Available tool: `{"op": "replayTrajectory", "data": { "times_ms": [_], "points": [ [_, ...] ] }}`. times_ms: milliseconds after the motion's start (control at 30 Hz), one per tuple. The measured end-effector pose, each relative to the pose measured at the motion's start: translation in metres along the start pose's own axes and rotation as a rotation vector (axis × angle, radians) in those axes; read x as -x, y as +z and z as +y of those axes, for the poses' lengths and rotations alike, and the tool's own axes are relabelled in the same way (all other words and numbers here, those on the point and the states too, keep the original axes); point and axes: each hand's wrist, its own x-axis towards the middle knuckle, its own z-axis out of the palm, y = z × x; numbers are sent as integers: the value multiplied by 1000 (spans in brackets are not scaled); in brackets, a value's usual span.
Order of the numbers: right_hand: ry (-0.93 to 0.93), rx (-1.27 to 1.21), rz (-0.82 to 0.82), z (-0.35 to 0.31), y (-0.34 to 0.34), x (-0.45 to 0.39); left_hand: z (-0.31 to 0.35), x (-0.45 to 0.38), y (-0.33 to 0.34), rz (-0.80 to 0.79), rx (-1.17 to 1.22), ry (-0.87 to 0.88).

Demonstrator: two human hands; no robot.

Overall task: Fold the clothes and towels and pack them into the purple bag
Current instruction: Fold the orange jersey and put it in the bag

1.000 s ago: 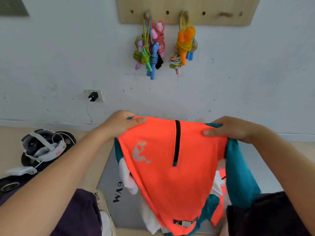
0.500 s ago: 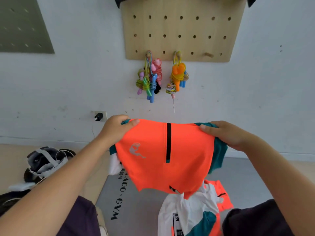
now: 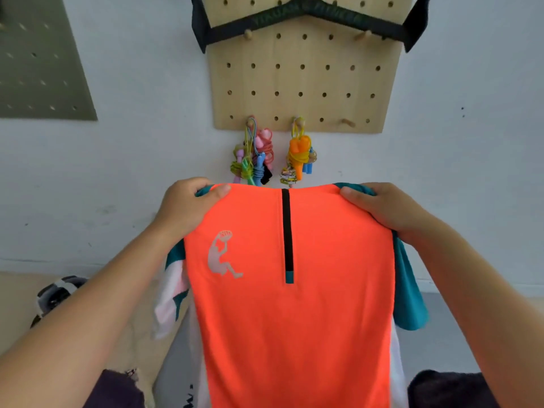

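I hold an orange sports shirt (image 3: 294,319) up in front of me, hanging full length. It has a black stripe down the middle, a silver player logo, teal sleeves and white side panels. My left hand (image 3: 188,207) grips its top left corner at the shoulder. My right hand (image 3: 379,207) grips the top right corner. The shirt hides most of the floor below. No purple bag shows in this view.
A wooden pegboard (image 3: 303,83) on the white wall carries coloured skipping ropes (image 3: 253,160) and a dark strap (image 3: 309,19) on top. A grey mat (image 3: 441,343) lies on the floor. A black and white object (image 3: 59,295) sits at the left.
Both hands have lifted the shirt higher and it now hangs unfolded to full length. The view has tilted up, showing more of the pegboard.
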Motion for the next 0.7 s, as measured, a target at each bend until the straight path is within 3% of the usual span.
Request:
{"op": "replayTrajectory", "data": {
  "times_ms": [100,200,333,433,567,700],
  "points": [
    [107,70,-8,59,29,-39,-55,-10,49,-141,-40,-111],
    [269,186,-86,160,81,-76,-147,2,123,-346,-118,-297],
    [455,289,-246,321,178,-81,-284,74,226,-604,-162,-556],
    [591,312,-357,421,239,-59,-365,140,279,-701,-156,-744],
    [705,336,-424,496,286,-41,-426,195,317,-766,-167,-882],
    [744,311,-483,520,294,-43,-450,205,331,-901,-176,-976]
  ]
}}
